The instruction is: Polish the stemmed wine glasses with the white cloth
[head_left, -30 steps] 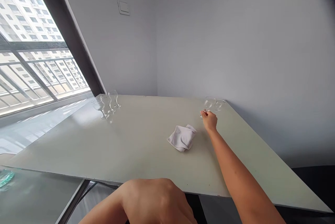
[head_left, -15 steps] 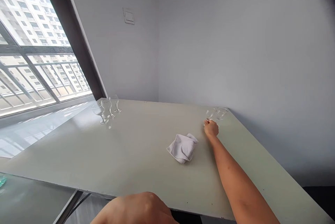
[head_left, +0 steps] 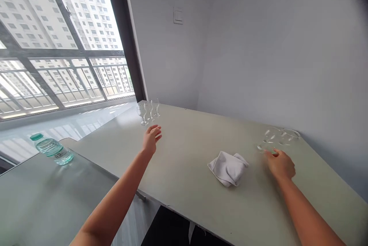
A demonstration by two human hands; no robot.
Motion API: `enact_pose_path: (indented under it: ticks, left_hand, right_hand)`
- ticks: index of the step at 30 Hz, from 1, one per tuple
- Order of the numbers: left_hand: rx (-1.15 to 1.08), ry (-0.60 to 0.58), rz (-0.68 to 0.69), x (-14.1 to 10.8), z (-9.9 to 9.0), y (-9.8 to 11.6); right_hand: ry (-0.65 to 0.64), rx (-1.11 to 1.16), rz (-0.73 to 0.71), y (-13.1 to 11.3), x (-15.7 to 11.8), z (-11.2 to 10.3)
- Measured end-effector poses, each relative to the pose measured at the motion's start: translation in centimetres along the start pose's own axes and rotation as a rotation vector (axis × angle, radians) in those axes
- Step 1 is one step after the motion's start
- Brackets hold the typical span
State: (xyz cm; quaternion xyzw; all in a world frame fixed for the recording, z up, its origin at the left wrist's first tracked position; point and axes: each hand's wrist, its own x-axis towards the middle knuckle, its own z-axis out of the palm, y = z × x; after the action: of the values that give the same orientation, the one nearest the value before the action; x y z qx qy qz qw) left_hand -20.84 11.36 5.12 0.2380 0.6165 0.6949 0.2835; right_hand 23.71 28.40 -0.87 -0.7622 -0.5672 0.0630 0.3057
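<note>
While our left hand [head_left: 152, 138] hangs loosely spread near three glasses [head_left: 148, 112], our right hand [head_left: 280, 164] is beside two other glasses [head_left: 271, 135]. We cannot tell its grip.

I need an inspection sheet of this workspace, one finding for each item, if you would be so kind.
Surface: pale table, smooth, with glossy reflections near the far left corner.
Job's things: three stemmed left glasses upright near the far left corner; at least two right glasses at the far right; crumpled white cloth between the groups, nearer the right one.
Clutter: green-capped bottle on a greyer side table.
Hands: left hand open near the left glasses; right hand beside the right glasses, contact unclear.
Cables: nothing seen.
Surroundings: window at left; grey wall with switch.
</note>
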Motion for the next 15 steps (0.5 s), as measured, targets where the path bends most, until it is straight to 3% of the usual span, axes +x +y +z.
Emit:
enact_pose_path:
  ticks: [1,2,5,9,15]
  left_hand:
    - [0.072,0.202,0.000,2.3,-0.7,-0.5]
    - [0.105,0.300,0.001,4.5,-1.4,-0.9]
    - [0.190,0.427,-0.003,9.9,-3.2,-1.4]
    - [0.337,0.475,0.016,14.3,-4.7,-1.5]
    - [0.469,0.364,0.085,17.5,-5.3,-2.6]
  right_hand:
    - [0.003,0.022,0.019,0.2,-0.4,-0.5]
    - [-0.001,0.052,0.028,0.1,-0.9,-1.1]
    - [-0.011,0.152,-0.117,-0.9,-2.9,-2.8]
    - [-0.043,0.260,-0.331,-3.7,-6.5,-4.4]
    - [-0.223,0.255,-0.718,-7.7,-12.3,-3.7]
